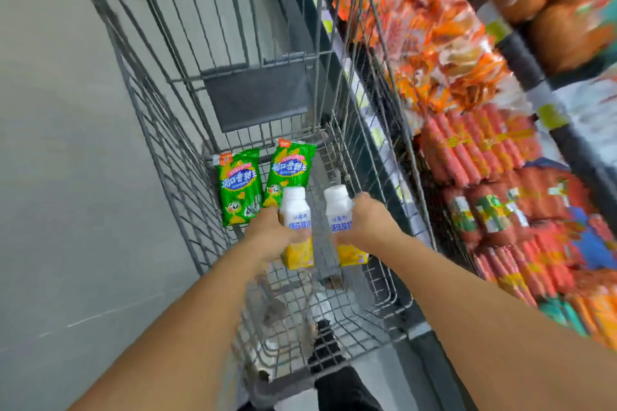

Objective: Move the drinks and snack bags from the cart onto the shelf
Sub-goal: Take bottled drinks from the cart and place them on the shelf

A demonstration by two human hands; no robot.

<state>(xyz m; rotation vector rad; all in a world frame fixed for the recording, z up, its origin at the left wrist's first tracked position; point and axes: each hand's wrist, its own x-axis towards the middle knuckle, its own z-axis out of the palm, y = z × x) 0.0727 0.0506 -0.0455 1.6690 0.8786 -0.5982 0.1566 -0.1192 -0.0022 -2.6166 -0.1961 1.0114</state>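
Our left hand [272, 232] grips left bottle [296, 227], right hand [369, 222] grips right bottle [340, 215], both over cart [384, 294]; two green bags [238, 187] lie just beyond.

Both bare forearms stretched forward and down, left hand [272, 237] gripping one bottle [295, 227], right hand [369, 222] curled around another bottle [340, 215], wrists level, side by side

2 bare forearms, no sleeves in view — dark trousers [344, 387] and a dark shoe [329, 337] below.
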